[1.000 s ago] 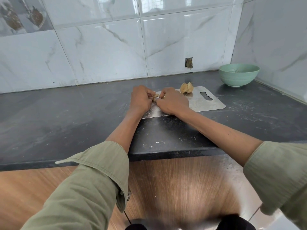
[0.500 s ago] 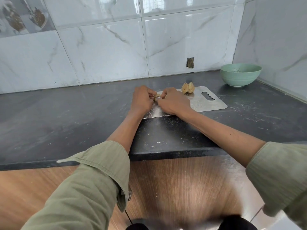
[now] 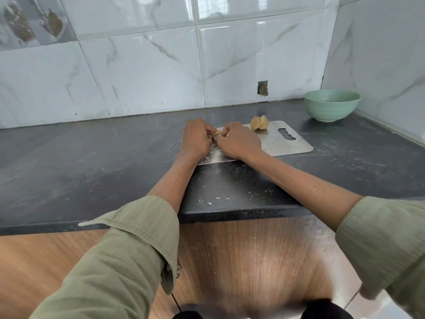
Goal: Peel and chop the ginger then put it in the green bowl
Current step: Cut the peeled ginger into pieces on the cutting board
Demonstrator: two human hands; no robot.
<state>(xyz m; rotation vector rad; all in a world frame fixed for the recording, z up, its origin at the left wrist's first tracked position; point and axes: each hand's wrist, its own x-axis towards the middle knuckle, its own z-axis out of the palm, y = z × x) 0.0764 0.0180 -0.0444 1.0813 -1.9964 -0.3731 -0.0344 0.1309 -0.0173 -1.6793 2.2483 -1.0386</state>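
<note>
Little had moved: both hands, left hand point(image 3: 197, 139) and right hand point(image 3: 239, 141), kept their fingers pinched on a ginger piece point(image 3: 216, 134) over the board point(image 3: 285, 143), peeling. More ginger point(image 3: 259, 122) waited; the bowl point(image 3: 331, 107) sat far right. Next, chopping needed a knife, unseen.

A cutting board point(image 3: 287, 146) lies on the counter point(image 3: 92, 171), right of its middle. Ginger pieces point(image 3: 259, 123) sit at the board's far edge. A bowl point(image 3: 331, 107) stands in the counter's far right corner, behind and right of the board, apart from it.
</note>
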